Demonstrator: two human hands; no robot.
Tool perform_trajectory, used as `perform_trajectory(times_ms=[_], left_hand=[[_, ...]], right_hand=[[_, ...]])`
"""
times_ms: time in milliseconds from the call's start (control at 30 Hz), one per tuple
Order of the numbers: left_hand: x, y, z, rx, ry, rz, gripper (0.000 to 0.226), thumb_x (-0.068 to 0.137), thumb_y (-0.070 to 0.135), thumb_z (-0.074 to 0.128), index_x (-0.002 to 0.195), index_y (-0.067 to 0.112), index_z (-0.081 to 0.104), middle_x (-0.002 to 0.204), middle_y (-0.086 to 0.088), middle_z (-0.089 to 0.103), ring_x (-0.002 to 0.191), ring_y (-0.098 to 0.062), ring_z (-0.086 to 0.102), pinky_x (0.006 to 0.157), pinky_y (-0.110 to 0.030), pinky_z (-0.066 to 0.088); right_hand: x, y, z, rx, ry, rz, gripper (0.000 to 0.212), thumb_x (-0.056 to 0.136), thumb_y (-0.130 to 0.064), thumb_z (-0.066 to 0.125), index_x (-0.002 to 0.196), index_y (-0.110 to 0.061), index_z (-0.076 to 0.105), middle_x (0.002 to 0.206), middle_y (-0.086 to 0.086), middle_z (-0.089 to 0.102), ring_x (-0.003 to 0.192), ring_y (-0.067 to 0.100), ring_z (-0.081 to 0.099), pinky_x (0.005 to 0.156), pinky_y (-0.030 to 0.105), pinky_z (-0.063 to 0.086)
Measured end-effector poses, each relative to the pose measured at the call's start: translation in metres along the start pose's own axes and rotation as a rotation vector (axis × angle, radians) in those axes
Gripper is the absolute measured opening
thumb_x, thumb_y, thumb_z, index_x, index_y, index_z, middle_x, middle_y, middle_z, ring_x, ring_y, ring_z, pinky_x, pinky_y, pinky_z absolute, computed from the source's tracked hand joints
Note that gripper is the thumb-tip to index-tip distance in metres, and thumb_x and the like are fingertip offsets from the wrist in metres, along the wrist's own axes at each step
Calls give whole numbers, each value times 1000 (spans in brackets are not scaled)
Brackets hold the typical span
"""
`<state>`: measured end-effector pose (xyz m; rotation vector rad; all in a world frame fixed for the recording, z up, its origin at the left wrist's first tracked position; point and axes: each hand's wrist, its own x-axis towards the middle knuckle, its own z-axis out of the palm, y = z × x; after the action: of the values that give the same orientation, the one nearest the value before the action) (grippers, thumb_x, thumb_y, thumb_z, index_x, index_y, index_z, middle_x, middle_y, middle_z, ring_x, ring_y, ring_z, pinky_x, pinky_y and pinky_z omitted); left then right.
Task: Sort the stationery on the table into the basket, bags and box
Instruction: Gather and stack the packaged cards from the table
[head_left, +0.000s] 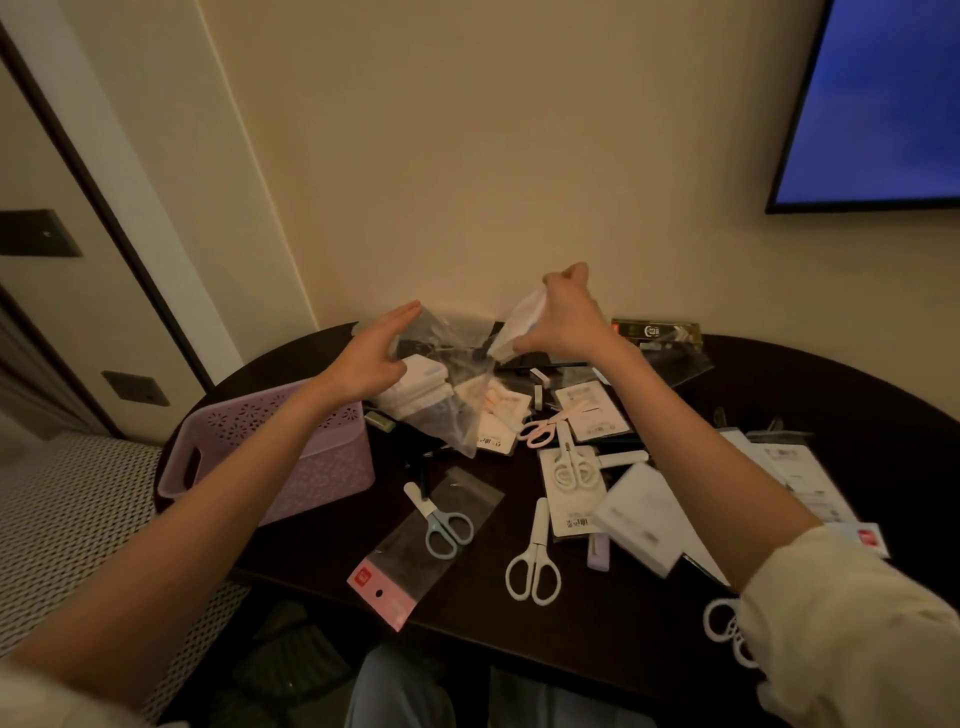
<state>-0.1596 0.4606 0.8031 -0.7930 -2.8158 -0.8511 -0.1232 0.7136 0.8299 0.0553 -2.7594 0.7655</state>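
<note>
A clear plastic bag (449, 364) with white pads inside is held up over the far middle of the dark table (597, 618). My left hand (371, 353) holds the bag's left edge, fingers fairly straight. My right hand (563, 317) pinches a white packet (519, 325) at the bag's right side. A purple basket (291, 452) stands at the left. On the table lie blue scissors (447, 525), white scissors (535, 564) and pink scissors (545, 426).
An empty clear bag with a pink header (415, 551) lies near the front edge. White cards and packets (639, 514) are scattered to the right. A dark box (657, 330) sits at the back by the wall. More white scissors (727, 629) hang off the right edge.
</note>
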Motion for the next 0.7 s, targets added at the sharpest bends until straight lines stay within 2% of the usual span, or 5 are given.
perform_trajectory(times_ms=[167,233,300,500,700], left_hand=[[-7,1,8,38,3,29,78,84,-10,55,152,10,23,159,-3,20,145,-16,21,110,-23,24],[-7,1,8,57,-6,39,81,82,-9,59,152,10,22,159,-4,20,145,-17,22,109,-23,25],[-8,0,8,58,-26,44,86,79,-8,64,152,9,21,159,-5,19,145,-18,21,111,-22,24],[-15,-4,16,75,-114,82,97,76,-8,71,153,11,13,160,-5,11,147,-17,12,112,-16,10],[-22,-9,31,146,-162,111,103,75,-11,66,154,15,6,161,2,0,148,-11,1,119,-24,9]], right_hand=[[-32,-24,-30,254,214,-46,92,67,-27,82,141,-1,34,137,9,26,113,16,41,95,17,34],[-40,-31,-35,328,128,-76,91,65,-26,84,141,-5,38,137,6,31,113,12,40,99,16,32],[-48,-34,-35,404,-34,-81,87,62,-26,85,137,-8,46,135,5,42,116,15,47,103,30,42],[-56,-32,-9,510,-268,67,64,63,-24,87,117,-4,61,105,3,63,94,16,60,64,20,48],[-61,-34,25,247,-196,78,79,64,-27,85,128,0,49,128,10,48,115,23,49,86,30,45]])
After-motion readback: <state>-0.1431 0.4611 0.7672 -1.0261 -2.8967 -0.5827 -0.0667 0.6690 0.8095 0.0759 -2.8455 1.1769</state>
